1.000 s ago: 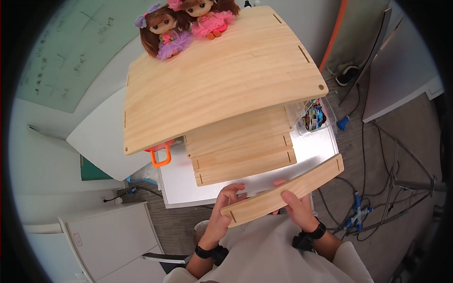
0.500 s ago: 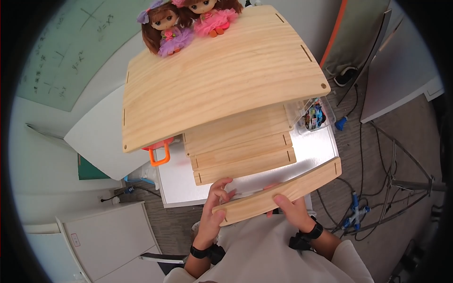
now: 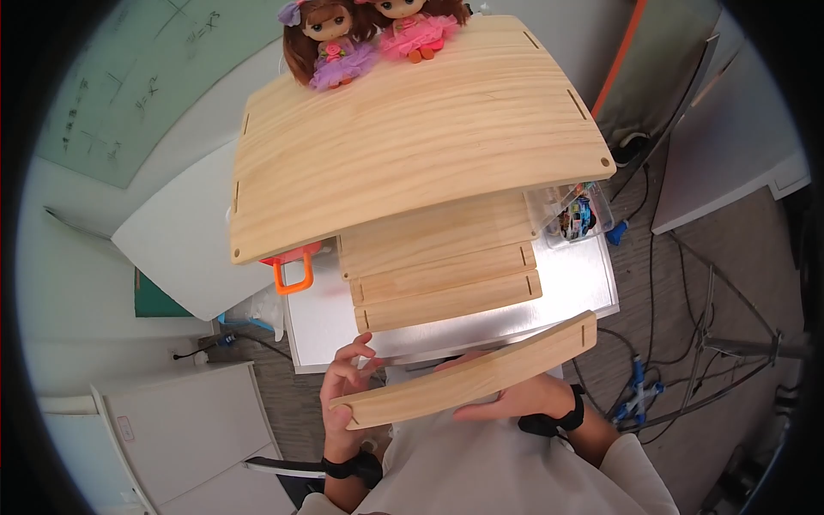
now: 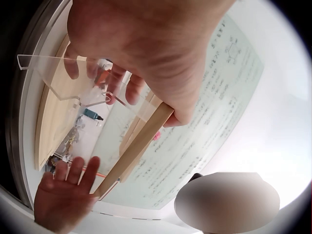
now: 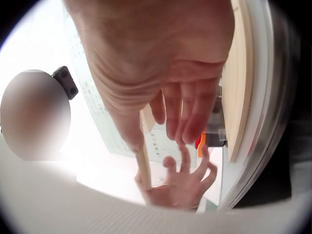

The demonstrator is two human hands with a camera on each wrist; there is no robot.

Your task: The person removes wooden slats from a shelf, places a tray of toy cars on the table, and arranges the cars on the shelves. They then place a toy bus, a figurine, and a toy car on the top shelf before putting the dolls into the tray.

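I am holding a long wooden slat (image 3: 468,376) in front of my chest, just off the near edge of the white worktop (image 3: 577,276). My left hand (image 3: 343,388) is gripping its left end, thumb on the near edge and fingers (image 3: 359,350) curled behind. My right hand (image 3: 524,396) is supporting the slat from below with its fingers nearly straight. Three more slats (image 3: 442,273) are lying stacked on the worktop under a large wooden board (image 3: 412,129), and two dolls (image 3: 369,34) are sitting on the board's far edge.
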